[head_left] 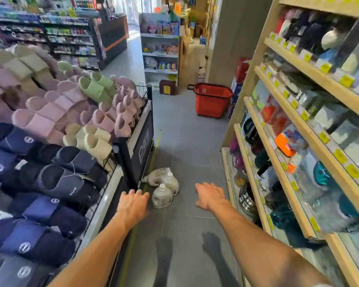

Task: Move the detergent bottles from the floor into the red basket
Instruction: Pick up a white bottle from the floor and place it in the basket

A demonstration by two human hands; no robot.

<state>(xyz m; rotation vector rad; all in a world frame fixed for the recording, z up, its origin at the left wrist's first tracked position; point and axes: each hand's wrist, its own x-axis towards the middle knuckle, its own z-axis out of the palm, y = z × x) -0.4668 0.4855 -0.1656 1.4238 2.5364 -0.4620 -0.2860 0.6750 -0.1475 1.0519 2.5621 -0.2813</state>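
Three pale grey detergent bottles stand or lie on the grey floor by the slipper display's corner: a front upright bottle (pixel 161 196), a second upright bottle (pixel 171 183) behind it, and one lying on its side (pixel 156 176). My left hand (pixel 132 205) stretches out flat just left of the front bottle, holding nothing. My right hand (pixel 209 196) reaches forward to their right, fingers straight, also empty. The red basket (pixel 212 100) stands farther down the aisle, by the shelf end.
A slipper display (pixel 56 141) with a black wire rim fills the left side. Wooden shelves (pixel 303 129) of goods line the right. A white shelf unit (pixel 161 52) and a dark crate (pixel 167 87) stand at the aisle's far end.
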